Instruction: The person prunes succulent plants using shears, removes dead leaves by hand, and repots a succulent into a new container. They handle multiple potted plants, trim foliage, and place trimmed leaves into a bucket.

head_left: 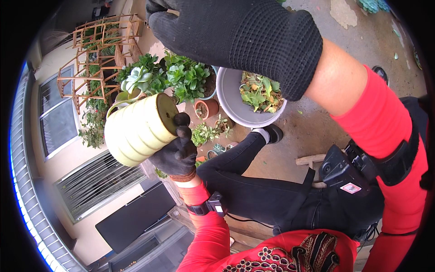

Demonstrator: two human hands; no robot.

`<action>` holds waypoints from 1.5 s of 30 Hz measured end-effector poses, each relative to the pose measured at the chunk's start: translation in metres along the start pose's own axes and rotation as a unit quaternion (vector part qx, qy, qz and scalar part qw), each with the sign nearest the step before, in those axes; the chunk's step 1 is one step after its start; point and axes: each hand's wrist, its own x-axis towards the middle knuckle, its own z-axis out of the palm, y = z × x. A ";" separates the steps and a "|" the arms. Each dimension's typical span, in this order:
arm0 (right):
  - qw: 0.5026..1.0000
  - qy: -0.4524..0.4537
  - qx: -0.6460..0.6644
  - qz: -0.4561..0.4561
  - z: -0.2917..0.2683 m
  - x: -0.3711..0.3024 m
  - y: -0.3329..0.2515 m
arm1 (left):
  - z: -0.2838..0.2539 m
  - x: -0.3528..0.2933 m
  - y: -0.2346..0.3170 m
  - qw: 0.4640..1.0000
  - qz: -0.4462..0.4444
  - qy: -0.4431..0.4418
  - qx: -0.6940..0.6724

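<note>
A pale yellow ribbed flowerpot (136, 129), shaped like a mug with a loop handle, lies tipped on its side in my left hand (176, 152). That black-gloved hand is closed on it, fingertips against the edge of its dull brownish base, where a small hole shows. The pot's mouth faces away and is hidden. My right hand (199, 34), also in a black knitted glove, is raised across the top, apart from the pot. Its thumb and finger curl together in a pinch at the upper edge. The frame cuts off the fingertips, so anything in them is hidden.
Below my right wrist stands a round grey tub (229, 93) with green and yellowed leaves (260, 93) inside. Potted succulents (183, 79) and a small terracotta pot (206, 109) crowd beside it. A wooden rack (102, 52) is at the upper left. My leg (231, 163) stretches near the tub.
</note>
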 end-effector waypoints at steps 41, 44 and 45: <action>0.956 -0.057 -0.221 -0.186 0.041 -0.032 -0.064 | -0.030 -0.001 -0.079 0.720 0.207 0.125 0.650; 0.954 -0.093 -0.222 -0.179 0.042 -0.034 -0.071 | -0.027 0.002 -0.081 0.813 0.192 0.176 0.520; 0.955 -0.102 -0.218 -0.174 0.042 -0.033 -0.073 | -0.026 0.003 -0.081 0.831 0.195 0.179 0.489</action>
